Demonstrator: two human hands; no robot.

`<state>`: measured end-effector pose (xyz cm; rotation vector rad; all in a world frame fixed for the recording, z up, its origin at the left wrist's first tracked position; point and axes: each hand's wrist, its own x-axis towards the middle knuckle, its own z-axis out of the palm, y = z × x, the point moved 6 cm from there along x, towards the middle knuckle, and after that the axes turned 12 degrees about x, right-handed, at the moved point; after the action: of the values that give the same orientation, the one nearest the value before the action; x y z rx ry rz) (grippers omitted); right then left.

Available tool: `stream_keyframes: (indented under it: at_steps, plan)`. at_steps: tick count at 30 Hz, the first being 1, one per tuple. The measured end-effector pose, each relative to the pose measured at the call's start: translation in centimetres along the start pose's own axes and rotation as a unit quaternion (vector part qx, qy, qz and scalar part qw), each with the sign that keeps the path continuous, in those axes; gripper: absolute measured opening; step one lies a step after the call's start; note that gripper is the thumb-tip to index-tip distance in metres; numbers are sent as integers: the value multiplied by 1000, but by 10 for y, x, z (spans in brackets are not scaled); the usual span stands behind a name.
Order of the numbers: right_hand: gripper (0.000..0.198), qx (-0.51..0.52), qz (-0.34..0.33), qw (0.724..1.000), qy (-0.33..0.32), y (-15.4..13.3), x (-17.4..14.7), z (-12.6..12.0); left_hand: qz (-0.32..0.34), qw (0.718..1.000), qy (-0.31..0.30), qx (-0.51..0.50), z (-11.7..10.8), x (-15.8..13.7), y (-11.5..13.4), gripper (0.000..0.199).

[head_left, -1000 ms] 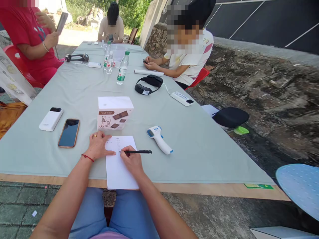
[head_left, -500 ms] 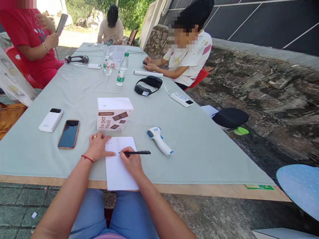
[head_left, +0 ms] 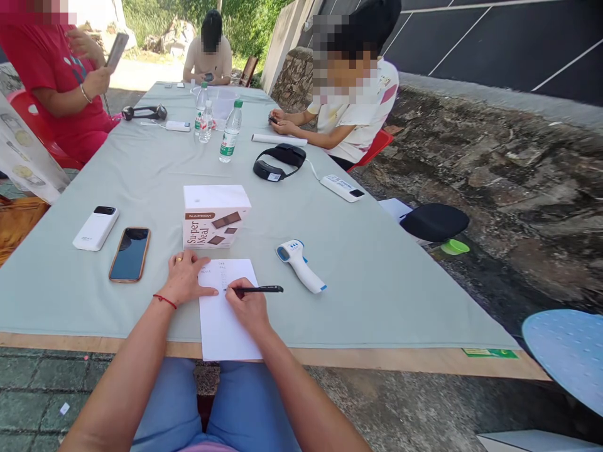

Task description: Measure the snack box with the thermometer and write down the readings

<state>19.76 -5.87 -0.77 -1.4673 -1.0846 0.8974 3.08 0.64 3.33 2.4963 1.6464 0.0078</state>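
Note:
A white sheet of paper [head_left: 230, 329] with small handwriting near its top lies at the front edge of the table. My left hand [head_left: 186, 277] rests flat with fingers spread over the sheet's upper left side, a ring and a red cord on it. Pinched in my right hand [head_left: 247, 307] is a black pen [head_left: 264, 289], its tip at the writing on the paper. Just beyond my left fingertips stands a white and brown "Super Meal" box [head_left: 217, 216]. To the right lies a white infrared thermometer [head_left: 301, 266].
Left of my hands lie a phone [head_left: 130, 254] and a white power bank [head_left: 96, 228]. Farther off are a black headband device [head_left: 279, 162], a wired power bank [head_left: 342, 188] and water bottles [head_left: 230, 133]. Three people sit around the cloth-covered table [head_left: 400, 301].
The view has shifted very slightly. Both hands, the pen and the paper stay practically where they were.

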Motion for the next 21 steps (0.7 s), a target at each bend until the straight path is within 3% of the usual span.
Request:
stream_keyframes:
  at_steps: [9, 21]
  plan:
    - [19, 21, 22, 999, 20, -1, -1, -1, 0, 1000, -9, 5, -1, 0, 1, 82]
    - [18, 3, -3, 1000, 8, 0, 0, -2, -1, 1000, -5, 0, 0, 0, 1, 83]
